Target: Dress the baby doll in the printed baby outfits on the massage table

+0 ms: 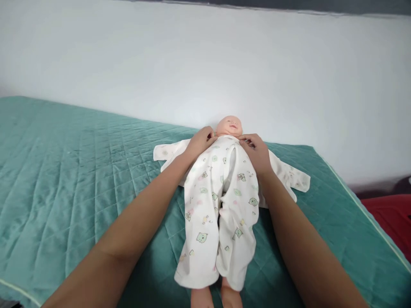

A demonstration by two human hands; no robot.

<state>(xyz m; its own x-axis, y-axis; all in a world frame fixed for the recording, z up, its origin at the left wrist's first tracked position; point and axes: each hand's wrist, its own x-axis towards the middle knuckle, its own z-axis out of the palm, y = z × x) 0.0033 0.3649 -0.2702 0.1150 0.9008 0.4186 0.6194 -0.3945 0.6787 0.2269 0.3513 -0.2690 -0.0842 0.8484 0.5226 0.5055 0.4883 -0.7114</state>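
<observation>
In the head view I see a doll [229, 125] lying face up on a green quilt [80, 179], white trousers [204, 209] covering it to the neck, a white shirt [297, 176] spread beneath. The left hand [201, 143] and right hand [258, 155] sit beside its neck, fingers curled; whether they pinch cloth I cannot tell.
</observation>
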